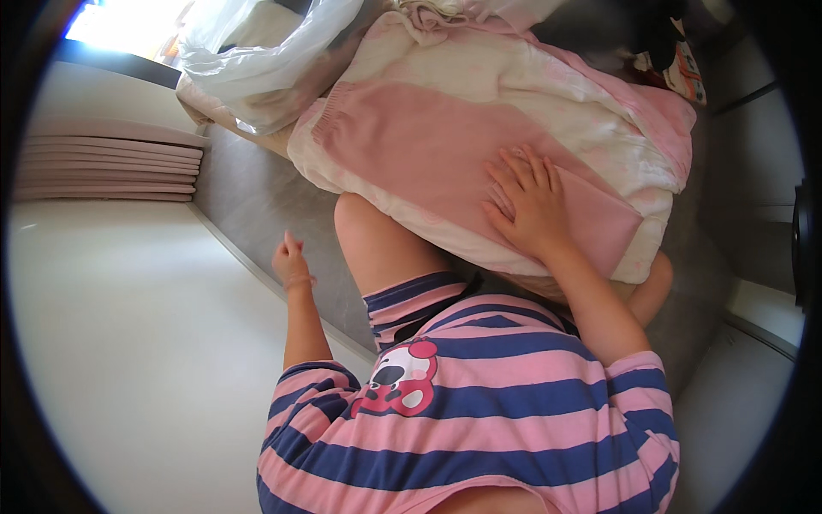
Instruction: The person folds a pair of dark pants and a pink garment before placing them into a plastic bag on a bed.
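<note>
Pink trousers with a gathered elastic waistband (411,141) lie folded lengthwise on a white and pink quilt (539,77) over the lap and in front of it. On their right part, one leg is turned back over the rest. My right hand (530,205) rests there palm down with fingers spread, beside a whitish patterned patch. Off to the left, away from the cloth, my left hand (289,257) hangs in the air above the grey floor. Its fingers look partly curled, and I see nothing in it. A thin band circles that wrist.
A white plastic bag (276,70) with cloth inside stands at the upper left. Pleated pink curtain (109,167) and a white wall (128,334) border the left side. Dark cloth items (597,32) lie at the upper right, near grey cabinet fronts (751,148).
</note>
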Demonstrator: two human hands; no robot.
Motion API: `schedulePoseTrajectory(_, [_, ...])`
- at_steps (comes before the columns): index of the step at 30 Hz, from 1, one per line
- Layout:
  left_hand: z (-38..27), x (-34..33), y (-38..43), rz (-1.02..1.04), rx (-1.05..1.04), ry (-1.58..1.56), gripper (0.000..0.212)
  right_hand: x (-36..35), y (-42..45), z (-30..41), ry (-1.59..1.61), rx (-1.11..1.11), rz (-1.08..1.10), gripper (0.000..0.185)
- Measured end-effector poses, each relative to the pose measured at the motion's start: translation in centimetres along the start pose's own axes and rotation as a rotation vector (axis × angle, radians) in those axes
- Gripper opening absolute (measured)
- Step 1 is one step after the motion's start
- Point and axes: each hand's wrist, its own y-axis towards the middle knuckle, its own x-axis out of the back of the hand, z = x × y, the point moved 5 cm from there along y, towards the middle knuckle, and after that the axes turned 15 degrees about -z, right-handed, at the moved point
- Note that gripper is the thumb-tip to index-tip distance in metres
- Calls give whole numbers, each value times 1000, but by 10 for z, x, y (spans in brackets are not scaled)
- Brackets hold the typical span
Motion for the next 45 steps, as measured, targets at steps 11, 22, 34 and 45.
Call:
schedulePoseTrajectory(11, [-54,-27,-20,-240,-809,93,40,2,3,1,26,13,10,48])
schedulePoseTrajectory(22, [-221,-127,-157,380,-1157,-201,23,-1,2,2,18,1,13,47])
schedulePoseTrajectory(34, [-217,-131,-158,247,-1156,-218,14,-1,3,2,36,3,-19,45])
schedulePoseTrajectory(45, [-212,-131,-153,220,-1083,-271,11,-1,4,0,39,-5,-16,45])
